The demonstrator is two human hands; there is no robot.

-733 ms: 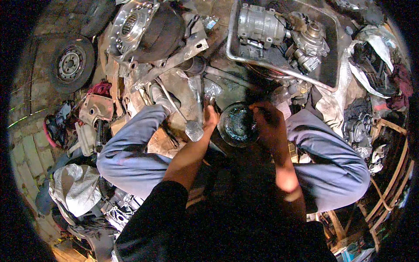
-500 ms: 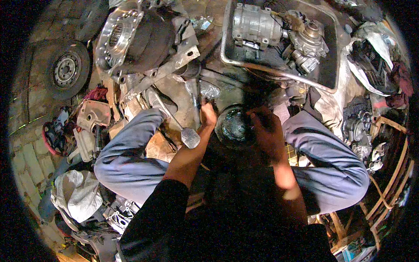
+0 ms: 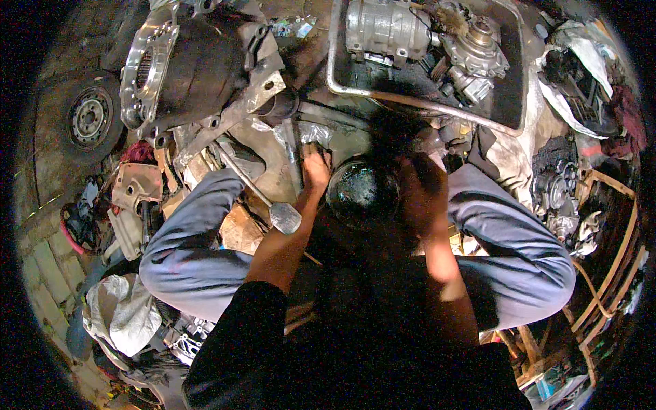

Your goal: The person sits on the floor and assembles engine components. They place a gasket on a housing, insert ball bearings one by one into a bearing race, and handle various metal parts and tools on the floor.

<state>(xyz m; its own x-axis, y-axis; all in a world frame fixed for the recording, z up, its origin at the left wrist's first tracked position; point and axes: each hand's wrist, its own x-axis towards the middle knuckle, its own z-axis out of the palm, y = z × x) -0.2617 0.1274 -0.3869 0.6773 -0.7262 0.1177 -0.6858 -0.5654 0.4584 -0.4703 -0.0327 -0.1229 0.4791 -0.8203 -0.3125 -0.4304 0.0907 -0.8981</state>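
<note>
Between my knees is a round, dark, bowl-like part [image 3: 362, 186] with a wet, shiny inside. My left hand [image 3: 316, 167] is just left of its rim, fingers curled downward; what they hold, if anything, is hidden. A grey metal bar [image 3: 292, 156] runs close beside that hand. On the right side of the round part is my right hand [image 3: 422, 188], in deep shadow, so its fingers cannot be made out. Beside my left forearm lies a rod-handled tool with a blocky grey head [image 3: 285, 218].
A large gearbox-like housing [image 3: 195, 72] stands far left. Far right, a metal tray [image 3: 427, 102] holds a silver cylindrical motor-like unit [image 3: 383, 33] and a pump-like part [image 3: 478, 51]. A wheel [image 3: 89, 116], a white sack [image 3: 121, 313] and wooden frames [image 3: 615, 266] lie around.
The view has shifted, so most things appear farther left. My left hand has turned, its fingers now more curled. My right hand has drawn slightly right from the round part's rim.
</note>
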